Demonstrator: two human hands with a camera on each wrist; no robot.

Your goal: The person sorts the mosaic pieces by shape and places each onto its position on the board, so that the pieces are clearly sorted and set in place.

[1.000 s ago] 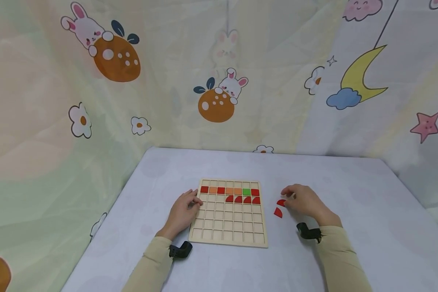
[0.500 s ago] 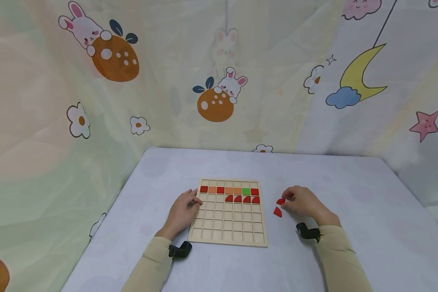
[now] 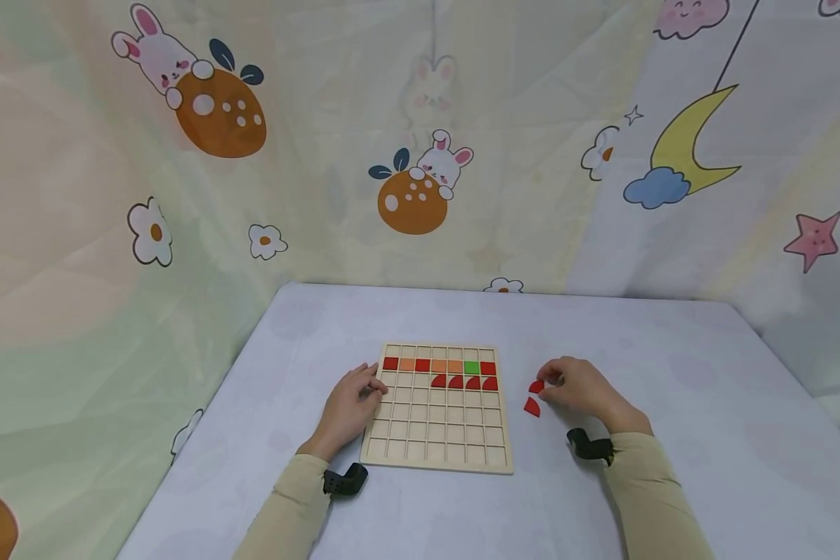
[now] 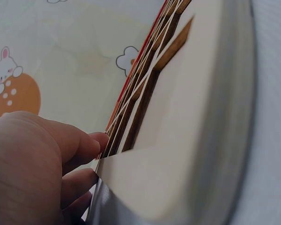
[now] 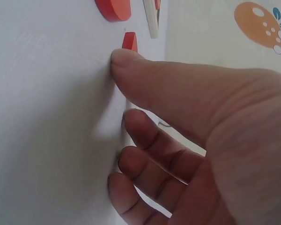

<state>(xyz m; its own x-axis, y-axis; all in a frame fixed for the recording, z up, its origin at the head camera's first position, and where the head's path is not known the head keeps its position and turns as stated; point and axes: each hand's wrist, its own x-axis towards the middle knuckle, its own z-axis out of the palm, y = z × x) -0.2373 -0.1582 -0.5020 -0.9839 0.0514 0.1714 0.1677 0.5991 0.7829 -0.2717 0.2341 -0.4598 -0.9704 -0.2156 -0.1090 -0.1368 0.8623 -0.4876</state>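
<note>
My left hand [image 3: 350,404] rests at the left edge of a square wooden grid board [image 3: 434,435], fingertips right on its rim. In the left wrist view, the fingers lie loosely bent against the board [image 4: 178,108]. To the right of the board, my right hand [image 3: 584,393] pinches a red quarter-circle piece [image 3: 535,386] between thumb and index finger, low over the table. In the right wrist view the thumb covers part of that red piece [image 5: 129,41], and the index finger is hidden behind it. A second red quarter-circle piece [image 3: 532,407] lies just nearer on the table.
The board's second row holds red, orange and green square tiles [image 3: 472,367]. Below them, several red quarter-circle pieces [image 3: 456,382] fill the right side of the third row. A white cloth covers the table [image 3: 448,517], and a printed curtain [image 3: 322,140] hangs behind.
My right thumb and index finger have closed in on the upper red quarter-circle piece. My left hand and the board stay where they were.
</note>
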